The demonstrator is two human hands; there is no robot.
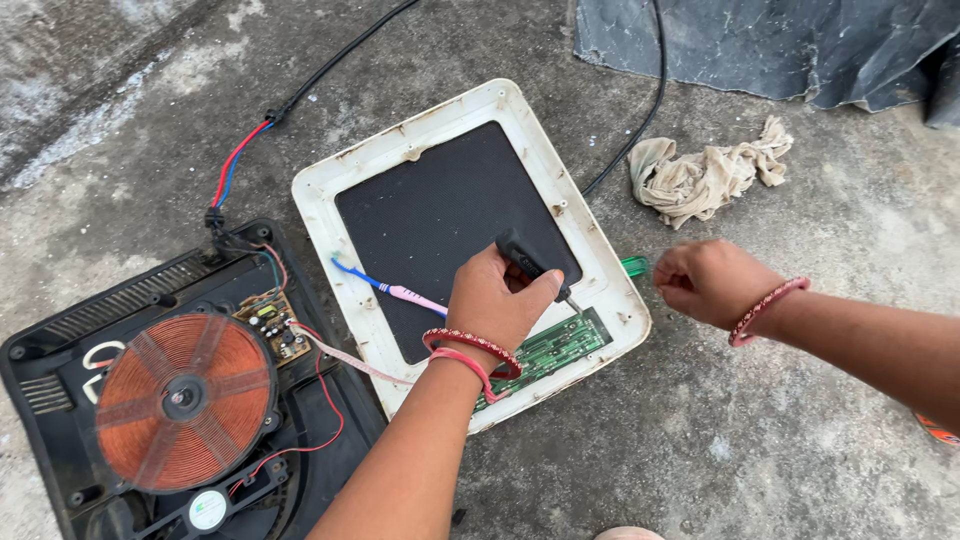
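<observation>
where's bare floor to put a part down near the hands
Free: the concrete floor below the right hand, right of the white top panel. Crowded: the left, where the opened cooker base and its wires sit; a rag lies upper right.

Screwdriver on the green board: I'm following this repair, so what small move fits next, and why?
Probably turn the screwdriver in place: the left hand grips its black handle with the tip down at the green circuit board in the white cover, while the right hand hovers beside it.
</observation>
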